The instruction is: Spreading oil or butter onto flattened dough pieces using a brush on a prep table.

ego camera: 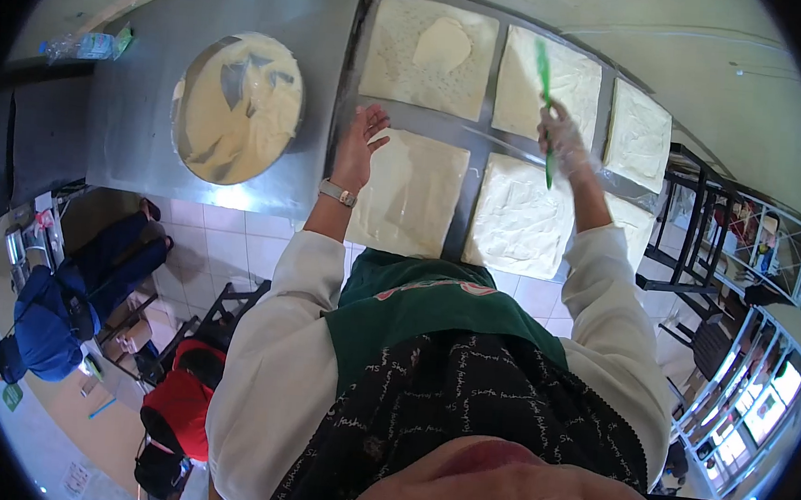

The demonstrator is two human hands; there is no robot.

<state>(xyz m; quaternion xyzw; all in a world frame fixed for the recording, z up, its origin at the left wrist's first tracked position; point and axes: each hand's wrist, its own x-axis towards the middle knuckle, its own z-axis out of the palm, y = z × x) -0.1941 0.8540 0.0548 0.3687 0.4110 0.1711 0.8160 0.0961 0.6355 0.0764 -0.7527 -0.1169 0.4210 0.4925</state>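
Observation:
A green spatula (546, 86) is gripped in my right hand (563, 139), which wears a clear plastic glove. It is over the dough sheets in the middle of the metal table. My left hand (362, 146) is bare, fingers apart, at the left edge of the near-left dough sheet (411, 191). Behind it, the far-left sheet (394, 47) bears a round dollop of cream (444, 45). White cream coats the near-middle sheet (521, 217), the far-middle sheet (524, 77) and the far-right sheet (638, 136). Part of another sheet (628, 227) shows behind my right arm.
On the steel table at left stands a large round bowl (297, 114) of pale cream. A plastic bottle (91, 46) lies at its far edge. Black metal stands (688, 221) are at right. A person in blue (50, 323) is at left, red bags (181, 402) behind me.

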